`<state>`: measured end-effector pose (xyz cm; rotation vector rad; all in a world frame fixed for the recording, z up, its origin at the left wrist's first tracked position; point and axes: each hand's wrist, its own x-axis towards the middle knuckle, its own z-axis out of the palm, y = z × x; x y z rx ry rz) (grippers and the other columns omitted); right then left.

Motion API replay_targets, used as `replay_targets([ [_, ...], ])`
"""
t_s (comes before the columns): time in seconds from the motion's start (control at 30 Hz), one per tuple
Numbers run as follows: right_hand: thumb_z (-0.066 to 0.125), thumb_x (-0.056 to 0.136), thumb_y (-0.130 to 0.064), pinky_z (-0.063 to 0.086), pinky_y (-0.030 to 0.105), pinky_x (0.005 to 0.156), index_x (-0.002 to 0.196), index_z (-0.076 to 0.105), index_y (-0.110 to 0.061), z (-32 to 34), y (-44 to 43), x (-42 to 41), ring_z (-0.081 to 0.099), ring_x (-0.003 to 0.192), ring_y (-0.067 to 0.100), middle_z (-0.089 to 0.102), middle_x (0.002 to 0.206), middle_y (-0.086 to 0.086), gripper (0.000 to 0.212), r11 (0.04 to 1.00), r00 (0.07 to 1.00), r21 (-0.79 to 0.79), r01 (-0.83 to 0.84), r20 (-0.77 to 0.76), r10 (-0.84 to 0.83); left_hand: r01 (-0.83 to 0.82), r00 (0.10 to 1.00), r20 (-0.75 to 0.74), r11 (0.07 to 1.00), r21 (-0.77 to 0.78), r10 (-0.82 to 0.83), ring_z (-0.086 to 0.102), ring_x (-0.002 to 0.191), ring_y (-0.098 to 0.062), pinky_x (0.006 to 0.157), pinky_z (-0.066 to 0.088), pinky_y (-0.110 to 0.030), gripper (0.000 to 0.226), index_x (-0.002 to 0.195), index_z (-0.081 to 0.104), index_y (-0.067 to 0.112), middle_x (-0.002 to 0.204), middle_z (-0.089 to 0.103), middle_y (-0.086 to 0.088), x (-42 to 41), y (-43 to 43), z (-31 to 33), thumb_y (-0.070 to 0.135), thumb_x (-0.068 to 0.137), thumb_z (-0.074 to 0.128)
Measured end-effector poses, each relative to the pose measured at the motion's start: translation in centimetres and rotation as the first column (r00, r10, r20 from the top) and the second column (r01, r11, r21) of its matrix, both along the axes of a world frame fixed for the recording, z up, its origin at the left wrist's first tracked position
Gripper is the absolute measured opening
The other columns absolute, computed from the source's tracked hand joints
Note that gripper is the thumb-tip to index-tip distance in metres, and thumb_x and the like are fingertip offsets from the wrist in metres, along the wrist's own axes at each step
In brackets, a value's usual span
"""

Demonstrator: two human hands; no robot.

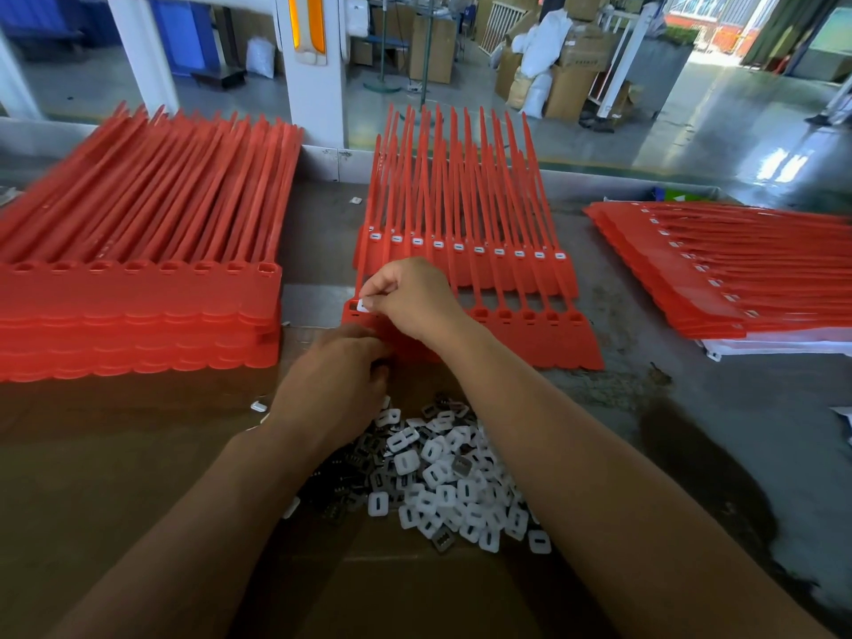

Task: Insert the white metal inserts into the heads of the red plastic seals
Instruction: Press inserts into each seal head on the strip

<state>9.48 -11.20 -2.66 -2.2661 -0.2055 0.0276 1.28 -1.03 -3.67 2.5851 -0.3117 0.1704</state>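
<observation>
The right hand (410, 299) pinches a white insert (363, 305) between thumb and fingertips, right at the leftmost head of the near red seal strip (530, 339). The left hand (341, 380) lies just below it, fingers curled under; whether it holds anything cannot be told. Nearer, the pile of inserts (442, 472) lies on cardboard (138, 454).

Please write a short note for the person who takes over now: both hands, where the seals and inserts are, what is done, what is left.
Right hand pinches an insert at the leftmost head of the near strip.
Left hand is curled just below; whether it holds anything is hidden.
Done: far strip, ten heads filled; right stack, top filled.
Left: near strip's visible heads, left stack, all empty.
Pile of inserts lies nearest the person.
</observation>
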Motion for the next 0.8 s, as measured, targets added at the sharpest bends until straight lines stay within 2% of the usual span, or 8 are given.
replay_targets([
  [0.2,0.064,0.084,-0.012,0.050,0.038,0.088,0.087,0.071,-0.014,-0.1,1.0,0.3,0.062,0.096,0.019,0.070,0.099,0.004,0.008,0.998,0.999,-0.066,-0.012,0.031,0.014,0.006,1.000,-0.015,1.000,0.020,-0.006,0.050,0.111,-0.018,0.091,0.041,-0.030,0.033,0.116,0.063,0.017,0.125,0.055,0.000,0.1,0.1,-0.1,0.014,0.087,0.049],
  [0.43,0.064,0.083,-0.010,0.047,0.027,0.078,0.084,0.070,-0.010,-0.1,0.3,0.2,0.061,0.091,0.017,0.070,0.093,0.005,0.006,0.999,0.999,-0.040,-0.015,0.051,0.017,0.006,1.000,-0.014,1.000,0.027,-0.006,0.050,0.112,-0.018,0.092,0.041,-0.032,0.032,0.116,0.064,0.015,0.126,0.055,0.000,0.2,0.0,0.0,0.013,0.087,0.049],
  [0.57,0.062,0.085,-0.013,0.049,0.033,0.082,0.087,0.071,-0.012,-0.4,0.9,0.5,0.062,0.094,0.019,0.069,0.098,0.005,0.009,0.991,0.997,-0.133,-0.017,0.072,0.027,0.010,0.999,-0.031,1.000,0.029,-0.009,0.050,0.111,-0.018,0.093,0.042,-0.034,0.033,0.116,0.064,0.017,0.126,0.054,0.001,0.1,0.0,0.1,0.013,0.087,0.048],
  [0.8,0.054,0.089,-0.016,0.048,0.033,0.082,0.099,0.068,-0.009,-0.7,1.6,1.0,0.060,0.097,0.022,0.066,0.104,0.007,0.018,0.965,0.995,-0.263,0.005,0.096,0.021,0.008,0.999,-0.036,1.000,0.021,-0.008,0.051,0.110,-0.019,0.091,0.042,-0.033,0.033,0.116,0.064,0.017,0.125,0.055,-0.001,0.1,0.0,0.1,0.012,0.087,0.049],
])
